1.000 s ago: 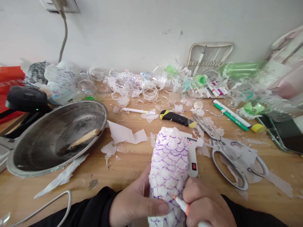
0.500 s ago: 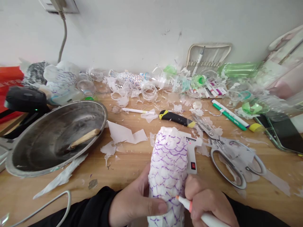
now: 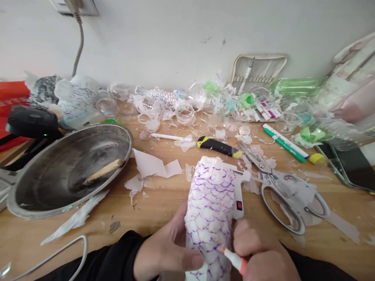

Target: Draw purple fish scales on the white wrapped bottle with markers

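Note:
A white paper-covered form [image 3: 209,210] with purple scale lines stands at the bottom centre, its lower end cut off by the frame. My left hand [image 3: 168,249] grips it from the left, thumb across its front. In my right hand [image 3: 260,249] is a white marker [image 3: 234,259] with an orange tip and band; the tip is at the form's lower right surface. Most of the marker's body is hidden by my fingers. Behind the form's right side lies a white glue gun [image 3: 238,195] with a red switch.
A metal basin [image 3: 73,171] holding a wooden-handled brush is at the left. Scissors [image 3: 281,195], a black-yellow cutter [image 3: 218,146], markers [image 3: 284,143] and a phone [image 3: 348,164] lie on the right half. Plastic scraps and bottles line the wall.
The marker tip has shifted slightly right and down on the form, with my right hand. The form leans a little further right, and my left thumb has moved slightly left.

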Available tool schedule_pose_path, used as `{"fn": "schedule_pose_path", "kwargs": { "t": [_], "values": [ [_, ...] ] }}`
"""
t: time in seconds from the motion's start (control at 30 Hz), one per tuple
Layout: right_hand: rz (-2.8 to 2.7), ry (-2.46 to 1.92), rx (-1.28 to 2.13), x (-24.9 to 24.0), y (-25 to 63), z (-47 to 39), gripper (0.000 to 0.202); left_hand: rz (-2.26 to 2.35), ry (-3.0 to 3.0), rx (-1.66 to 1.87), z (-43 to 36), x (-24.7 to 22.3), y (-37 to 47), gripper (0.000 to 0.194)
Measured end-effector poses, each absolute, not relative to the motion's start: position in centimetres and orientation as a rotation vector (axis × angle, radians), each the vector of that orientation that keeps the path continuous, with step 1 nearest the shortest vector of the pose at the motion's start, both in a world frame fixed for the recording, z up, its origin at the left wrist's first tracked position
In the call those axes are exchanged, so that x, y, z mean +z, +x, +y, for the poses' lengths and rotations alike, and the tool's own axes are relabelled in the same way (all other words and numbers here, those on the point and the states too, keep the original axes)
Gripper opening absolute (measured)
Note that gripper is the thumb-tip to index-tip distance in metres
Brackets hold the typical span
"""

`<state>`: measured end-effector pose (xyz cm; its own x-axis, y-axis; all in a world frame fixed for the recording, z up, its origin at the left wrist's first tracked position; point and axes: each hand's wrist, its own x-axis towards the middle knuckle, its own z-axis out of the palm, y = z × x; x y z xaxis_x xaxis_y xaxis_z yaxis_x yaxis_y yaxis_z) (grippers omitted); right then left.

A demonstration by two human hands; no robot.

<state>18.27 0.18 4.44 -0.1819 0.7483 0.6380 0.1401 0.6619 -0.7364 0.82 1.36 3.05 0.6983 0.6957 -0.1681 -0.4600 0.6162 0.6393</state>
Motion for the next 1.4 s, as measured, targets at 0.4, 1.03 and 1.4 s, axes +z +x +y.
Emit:
{"fn": "schedule_pose_path", "kwargs": {
  "t": [0.4, 1.03, 1.4],
  "values": [
    [-1.851, -0.748, 0.481, 4.3, 18.0, 1.1, 0.021, 0.448, 0.484, 0.711, 1.5, 3.5, 1.3, 0.072],
    [-1.613, -0.811, 0.825, 4.4, 18.7, 0.6, 0.02, 0.411, 0.51, 0.738, 1.5, 3.2, 1.3, 0.07],
    [-1.306, -0.738, 0.914, 3.9, 18.0, 1.3, 0.015, 0.569, 0.417, 0.772, 1.8, 4.0, 0.8, 0.044]
  ]
}}
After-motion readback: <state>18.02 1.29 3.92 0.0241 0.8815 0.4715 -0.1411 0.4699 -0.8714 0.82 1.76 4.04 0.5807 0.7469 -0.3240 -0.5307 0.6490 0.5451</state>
